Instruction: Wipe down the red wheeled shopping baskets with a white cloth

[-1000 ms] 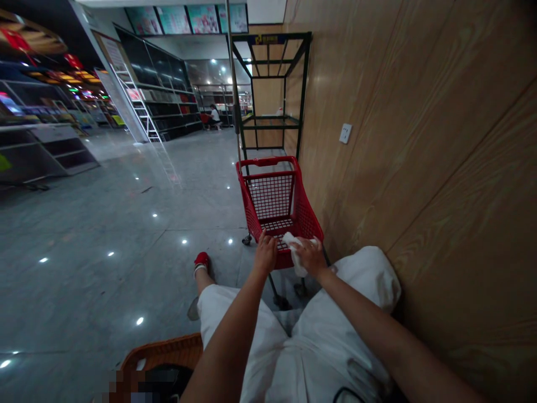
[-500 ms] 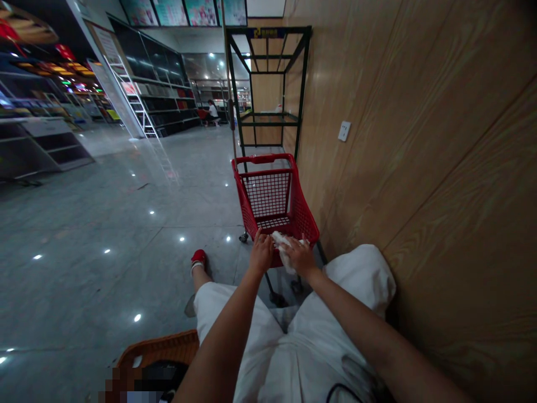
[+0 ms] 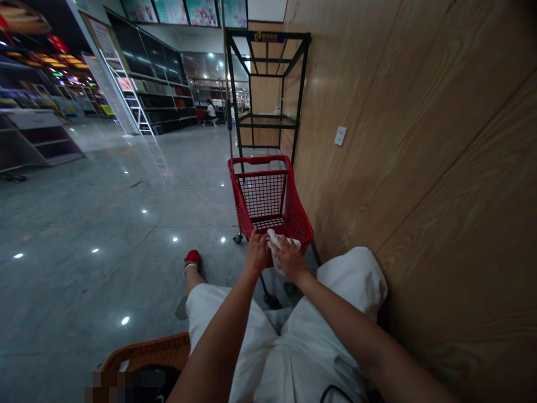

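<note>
A red plastic shopping cart [image 3: 300,215] with mesh sides stands between my knees, its near rim toward me. My left hand [image 3: 257,252] grips that rim, left of centre, with its fingers over the edge. Just to the right, my right hand [image 3: 289,258] presses a crumpled white cloth [image 3: 274,239] against the same rim. Part of the cloth is hidden under my fingers. The cart's basket looks bare inside.
A dark metal rack [image 3: 268,120] stands behind the cart, beside a wooden wall [image 3: 411,168] on my right. At lower left is a brown woven basket [image 3: 138,346] holding something dark. A ladder [image 3: 130,95] leans farther back, and a person [image 3: 210,111] sits in the distance.
My right hand and the cloth have shifted slightly left along the rim, closer to my left hand. My left hand stays on the rim. The whole view has turned a little.
</note>
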`<state>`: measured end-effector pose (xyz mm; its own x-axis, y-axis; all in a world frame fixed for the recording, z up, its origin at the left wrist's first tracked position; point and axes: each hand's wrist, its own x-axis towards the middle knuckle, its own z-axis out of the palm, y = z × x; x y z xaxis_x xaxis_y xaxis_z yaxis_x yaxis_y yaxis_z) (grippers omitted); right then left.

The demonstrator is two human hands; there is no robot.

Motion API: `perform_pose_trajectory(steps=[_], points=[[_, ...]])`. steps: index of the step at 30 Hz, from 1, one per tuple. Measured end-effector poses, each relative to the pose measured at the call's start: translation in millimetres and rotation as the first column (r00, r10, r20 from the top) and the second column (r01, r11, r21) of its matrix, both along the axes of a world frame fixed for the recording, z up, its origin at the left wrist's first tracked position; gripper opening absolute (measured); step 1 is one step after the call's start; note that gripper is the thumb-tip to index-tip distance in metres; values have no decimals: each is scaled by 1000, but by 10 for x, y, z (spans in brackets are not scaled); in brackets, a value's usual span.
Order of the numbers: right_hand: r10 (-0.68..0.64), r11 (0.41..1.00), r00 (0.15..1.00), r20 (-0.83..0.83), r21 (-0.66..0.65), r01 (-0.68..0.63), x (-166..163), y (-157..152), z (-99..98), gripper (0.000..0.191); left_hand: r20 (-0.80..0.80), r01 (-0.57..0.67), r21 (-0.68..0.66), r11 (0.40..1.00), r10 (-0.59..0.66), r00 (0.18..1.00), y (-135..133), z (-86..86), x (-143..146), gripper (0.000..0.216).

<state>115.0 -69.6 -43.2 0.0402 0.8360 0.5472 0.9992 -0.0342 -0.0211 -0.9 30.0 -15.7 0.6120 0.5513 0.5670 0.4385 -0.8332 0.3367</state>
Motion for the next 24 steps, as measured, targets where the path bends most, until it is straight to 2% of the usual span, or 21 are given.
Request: perform_pose_trajectory(steps=[2,5,7,9,13,16,19,22,24], points=[[-4,999,1000,23,-48,5,218,-84,62,41,-18,-12,-13,1000,12,1000,55,-12,-60,34],[-105,993,994,11,-56,105,568,-214,148,37,-22,-28,-25,999,28,999,94,-38,-75,35],[-156,987,988,-16,-39,155,635,-224,187,35,-5,-54,-30,998,54,999,87,-51,-41,35],[-164,986,985,-45,-33,162,502,-142,195,34,15,-84,-36,996,85,996,65,-52,1,35],[-112,993,991,-69,-47,109,-39,131,127,34,7,-80,-31,996,80,997,60,-30,6,34],[-15,997,999,-47,-71,12,-113,188,80,34,-33,-34,-21,999,33,999,130,-22,-114,34],[78,991,997,25,-109,-74,291,70,75,33,-38,-15,-51,999,13,999,227,-36,-268,42],[87,989,992,93,-127,-75,801,-70,110,31,-23,10,-95,995,-12,1000,280,-62,-337,49],[114,982,986,122,-162,-94,994,-105,144,29,-16,36,-110,993,-38,999,286,-75,-322,53]])
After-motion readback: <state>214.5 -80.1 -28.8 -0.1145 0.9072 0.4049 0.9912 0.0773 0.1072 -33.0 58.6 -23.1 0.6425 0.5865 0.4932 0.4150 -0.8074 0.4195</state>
